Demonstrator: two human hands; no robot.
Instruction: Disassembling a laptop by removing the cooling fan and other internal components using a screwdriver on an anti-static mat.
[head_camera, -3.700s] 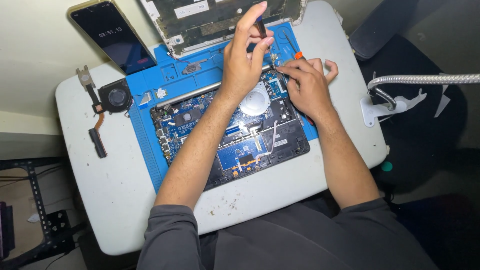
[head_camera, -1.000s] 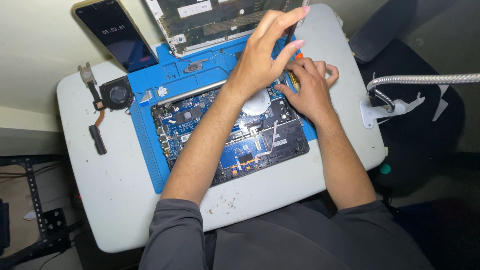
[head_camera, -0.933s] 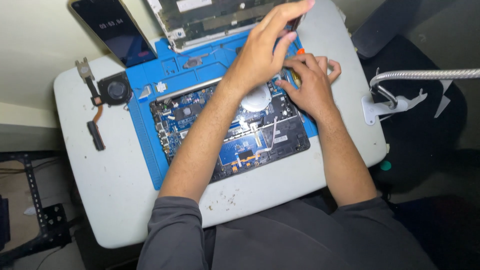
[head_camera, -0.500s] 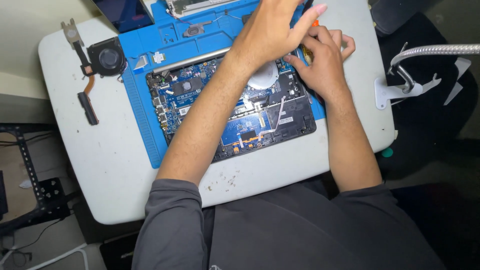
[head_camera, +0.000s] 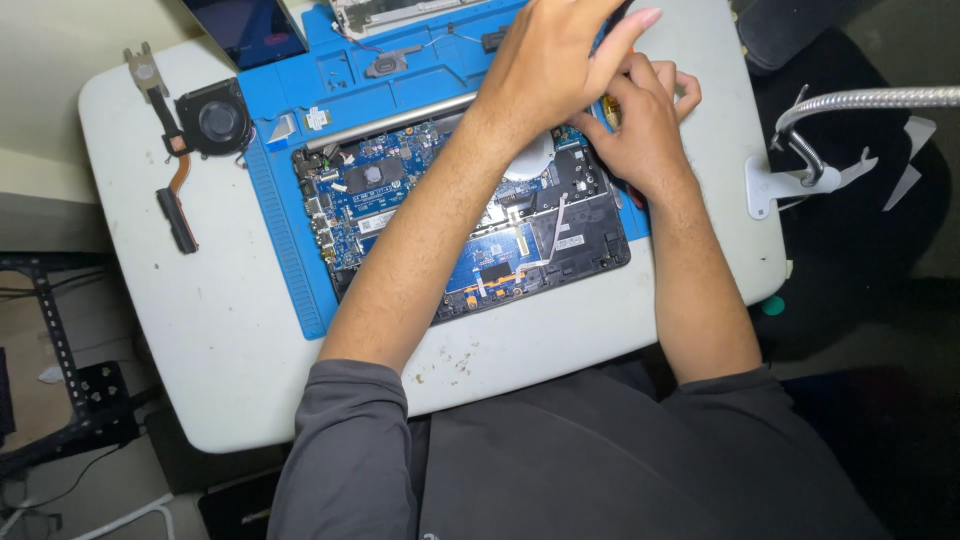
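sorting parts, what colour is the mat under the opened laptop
Blue mat, clearest in the head view.

Opened laptop base (head_camera: 470, 235), board exposed

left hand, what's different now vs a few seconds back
The left hand has lowered its raised fingers and now lies across the right hand at the far right corner of the open laptop. The camera view slid toward the person. Laptop, blue mat and cooling fan kept their places.
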